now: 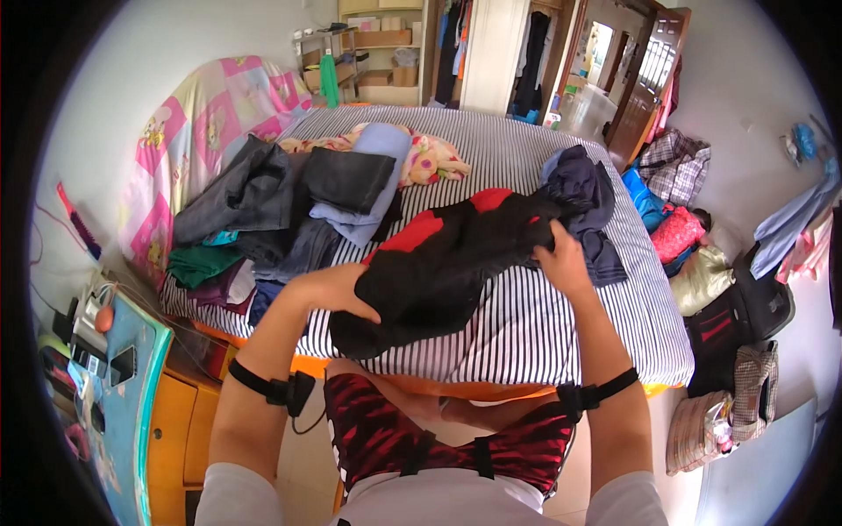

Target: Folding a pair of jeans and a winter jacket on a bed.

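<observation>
A black garment with red panels (434,269) stretches between my hands over the front part of a bed with a striped sheet (526,329). My left hand (342,292) grips its left end, with the fingers partly hidden by the cloth. At the upper right end, my right hand (562,260) pinches the fabric. Just beyond that hand lies a heap of dark blue clothes (579,191). Folded black cloth (348,177) rests on a rolled light blue garment (385,141) left of the middle. Beside it are grey trousers (243,191) and a green garment (204,263).
A blue-topped desk (131,407) bearing a phone (123,365) stands at the left. Bags and clothes, including a checked bag (700,430), line the floor at the right. A patterned pink cover (210,118) is behind the bed's left side. An open wooden door (648,79) is at the back right.
</observation>
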### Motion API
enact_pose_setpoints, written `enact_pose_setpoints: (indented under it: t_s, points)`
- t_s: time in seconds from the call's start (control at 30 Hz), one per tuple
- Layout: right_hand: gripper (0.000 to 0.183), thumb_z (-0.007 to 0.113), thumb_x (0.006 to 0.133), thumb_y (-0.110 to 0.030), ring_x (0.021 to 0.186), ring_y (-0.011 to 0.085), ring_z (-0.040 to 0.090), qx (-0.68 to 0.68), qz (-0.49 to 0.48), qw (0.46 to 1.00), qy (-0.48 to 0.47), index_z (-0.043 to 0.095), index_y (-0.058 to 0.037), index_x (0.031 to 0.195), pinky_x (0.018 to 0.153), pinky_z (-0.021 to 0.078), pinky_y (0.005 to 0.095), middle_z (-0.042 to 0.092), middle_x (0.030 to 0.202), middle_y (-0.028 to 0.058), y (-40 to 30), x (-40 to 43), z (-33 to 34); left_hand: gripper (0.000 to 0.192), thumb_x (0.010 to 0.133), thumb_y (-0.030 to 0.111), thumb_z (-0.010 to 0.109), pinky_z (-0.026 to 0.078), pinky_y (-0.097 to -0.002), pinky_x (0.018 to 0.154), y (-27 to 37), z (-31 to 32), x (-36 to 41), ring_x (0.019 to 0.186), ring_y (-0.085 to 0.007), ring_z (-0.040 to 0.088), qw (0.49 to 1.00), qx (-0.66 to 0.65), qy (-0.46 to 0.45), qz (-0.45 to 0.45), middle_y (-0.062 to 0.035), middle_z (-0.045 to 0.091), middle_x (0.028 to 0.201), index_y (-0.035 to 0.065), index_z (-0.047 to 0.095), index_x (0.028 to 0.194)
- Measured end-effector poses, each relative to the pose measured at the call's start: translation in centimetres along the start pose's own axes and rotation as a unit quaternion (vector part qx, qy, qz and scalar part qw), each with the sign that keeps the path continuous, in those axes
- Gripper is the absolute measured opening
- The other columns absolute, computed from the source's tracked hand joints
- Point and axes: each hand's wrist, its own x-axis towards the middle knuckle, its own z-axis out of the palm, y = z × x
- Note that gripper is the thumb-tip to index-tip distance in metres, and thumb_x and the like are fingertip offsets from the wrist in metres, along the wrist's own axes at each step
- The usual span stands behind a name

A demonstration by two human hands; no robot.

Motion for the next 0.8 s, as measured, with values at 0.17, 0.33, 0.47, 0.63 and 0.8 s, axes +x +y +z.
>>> enact_pose_setpoints:
  t_s: [0.17,0.33,0.47,0.63,0.8]
  points:
    - [0.022,0.066,0.082,-0.003,0.061,0.0275,0.070,0.011,-0.028,0.999,-0.020,0.058,0.0030,0.102,0.059,0.0532,0.0361,0.066,0.076,0.0215,-8.3,3.6,-6.3,0.051,0.064,0.031,0.081,0.049,-0.0420,0.086,0.9,-5.9,-0.1,0.097,-0.0393,0.063,0.922,0.259,0.286,0.026,-0.0256,0.066,0.097,-0.0054,0.065,0.097]
    - [0.030,0.062,0.090,-0.007,0.064,0.0187,0.070,0.140,0.050,0.989,0.002,0.057,0.0001,0.119,0.053,0.0562,0.0275,0.069,0.089,0.0131,-11.5,7.5,-10.1,0.046,0.070,0.029,0.080,0.049,-0.0451,0.079,6.7,-11.4,-2.4,0.091,-0.0431,0.062,0.821,0.294,0.479,0.097,-0.0275,0.062,0.092,-0.0051,0.066,0.098]
    - [0.033,0.060,0.094,-0.014,0.069,0.0199,0.070,0.252,0.048,0.966,0.024,0.055,-0.0037,0.126,0.057,0.0584,0.0271,0.065,0.102,0.0101,-15.6,10.3,-13.1,0.051,0.080,0.029,0.074,0.054,-0.0434,0.076,10.7,-14.3,-5.5,0.088,-0.0385,0.067,0.760,0.315,0.545,0.163,-0.0248,0.067,0.094,-0.0007,0.058,0.118]
    - [0.034,0.061,0.094,-0.018,0.080,0.0212,0.071,0.254,-0.028,0.962,0.093,0.055,-0.0036,0.125,0.065,0.0587,0.0255,0.065,0.110,0.0092,-18.0,13.0,-17.8,0.045,0.091,0.028,0.065,0.058,-0.0290,0.054,18.2,-15.3,-8.3,0.062,-0.0211,0.070,0.840,0.018,0.523,0.144,-0.0167,0.068,0.096,0.0012,0.051,0.125]
    - [0.030,0.059,0.096,-0.018,0.088,0.0212,0.069,0.246,-0.107,0.955,0.124,0.056,-0.0026,0.122,0.079,0.0570,0.0274,0.062,0.113,0.0084,-20.0,14.5,-21.1,0.051,0.093,0.027,0.063,0.060,-0.0277,0.060,22.2,-15.4,-9.5,0.073,-0.0246,0.072,0.856,-0.044,0.478,0.194,-0.0197,0.062,0.114,-0.0061,0.046,0.128]
